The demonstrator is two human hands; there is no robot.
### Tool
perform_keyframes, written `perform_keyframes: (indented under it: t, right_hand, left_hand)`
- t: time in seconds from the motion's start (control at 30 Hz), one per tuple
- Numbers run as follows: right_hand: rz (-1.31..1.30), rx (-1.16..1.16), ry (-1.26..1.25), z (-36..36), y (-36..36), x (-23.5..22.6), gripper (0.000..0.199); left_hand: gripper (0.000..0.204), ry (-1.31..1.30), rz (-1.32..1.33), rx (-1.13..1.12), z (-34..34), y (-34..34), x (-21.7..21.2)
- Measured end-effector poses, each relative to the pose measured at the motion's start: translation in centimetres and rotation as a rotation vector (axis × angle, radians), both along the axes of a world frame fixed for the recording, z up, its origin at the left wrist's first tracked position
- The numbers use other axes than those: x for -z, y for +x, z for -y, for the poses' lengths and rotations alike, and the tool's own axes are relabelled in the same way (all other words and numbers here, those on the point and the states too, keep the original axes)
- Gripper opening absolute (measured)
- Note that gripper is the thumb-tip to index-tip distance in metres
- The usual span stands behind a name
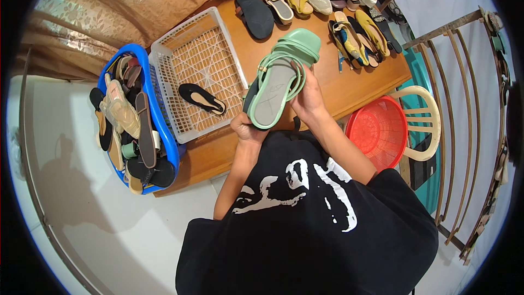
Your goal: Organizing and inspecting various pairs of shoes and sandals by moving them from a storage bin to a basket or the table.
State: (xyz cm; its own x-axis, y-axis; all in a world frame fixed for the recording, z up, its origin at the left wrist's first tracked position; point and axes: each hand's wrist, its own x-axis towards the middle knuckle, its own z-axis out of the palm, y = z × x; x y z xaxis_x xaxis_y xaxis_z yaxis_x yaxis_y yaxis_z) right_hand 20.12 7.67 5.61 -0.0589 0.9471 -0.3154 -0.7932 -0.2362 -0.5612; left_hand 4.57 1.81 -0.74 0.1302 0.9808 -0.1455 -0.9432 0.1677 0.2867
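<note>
A light green strappy sandal (273, 84) with a grey insole is held up in front of my chest, over the table's near edge. My left hand (248, 129) is closed on its lower left end, with the fingers partly hidden beneath. On the other side, my right hand (309, 98) grips the sandal by its thin straps. A dark edge shows along the sandal's left side; I cannot make out whether a second shoe lies behind it. Left of the sandal, a black slip-on shoe (202, 99) with a beige inside lies in a white plastic crate (236, 57).
A blue basket (169, 136) heaped with sandals stands at the left. Several shoes, including a black slipper (254, 13), line the far side of the wooden table (341, 90). At right are a red basket (376, 128), a cream plastic chair (435, 123) and a slatted rack (448, 131).
</note>
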Motion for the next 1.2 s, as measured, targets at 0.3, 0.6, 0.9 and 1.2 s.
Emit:
perform_keyframes:
  t: [0.3, 0.6, 0.9, 1.2]
  right_hand:
    - [-0.011, 0.094, -0.039, -1.7, 7.3, 4.1, 0.035]
    - [0.52, -0.005, -0.023, -6.0, 15.2, 7.0, 0.043]
    - [0.755, -0.429, 0.177, -9.0, 20.3, 9.6, 0.062]
    - [0.958, -0.35, 0.164, -11.0, 22.4, 13.9, 0.053]
  left_hand:
    - [0.051, 0.013, -0.751, 0.118, -3.1, 5.7, -0.4]
    - [0.093, -0.229, -0.963, 0.565, -10.4, 13.0, -0.9]
    - [0.067, -0.297, -0.747, 0.349, -16.8, 19.4, 2.7]
    - [0.042, -0.442, -0.59, 0.414, -21.1, 21.2, 10.7]
